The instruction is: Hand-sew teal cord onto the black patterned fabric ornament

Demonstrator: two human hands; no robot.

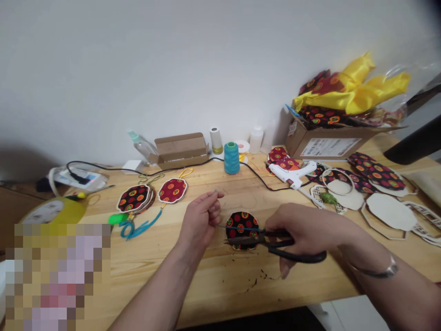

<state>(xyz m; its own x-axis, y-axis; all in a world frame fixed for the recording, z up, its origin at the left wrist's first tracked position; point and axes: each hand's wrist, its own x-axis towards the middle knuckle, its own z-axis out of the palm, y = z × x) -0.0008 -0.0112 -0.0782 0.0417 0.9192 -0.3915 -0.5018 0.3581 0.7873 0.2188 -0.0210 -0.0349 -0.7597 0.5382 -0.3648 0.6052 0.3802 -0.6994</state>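
My left hand (203, 214) is closed, its fingertips pinching a blue-green thread (236, 228). That thread stretches level across to my right hand (303, 227). In my right hand is a pair of scissors (299, 257) with black handles, the blades pointing left. Beneath the thread and blades lies a black fabric-covered disc (242, 217) with red and orange flower patterns and a pale scalloped edge. The blades partly hide its lower half. Whether the blades touch the disc, I cannot tell.
A teal thread cone (232, 158) stands behind my hands. Left are stacked patterned pieces (134, 198) and a red piece (172, 191) with a blue tassel (143, 228). A white glue gun (292, 172), wooden frames (389, 211) and a fabric-filled cardboard box (330, 145) are right.
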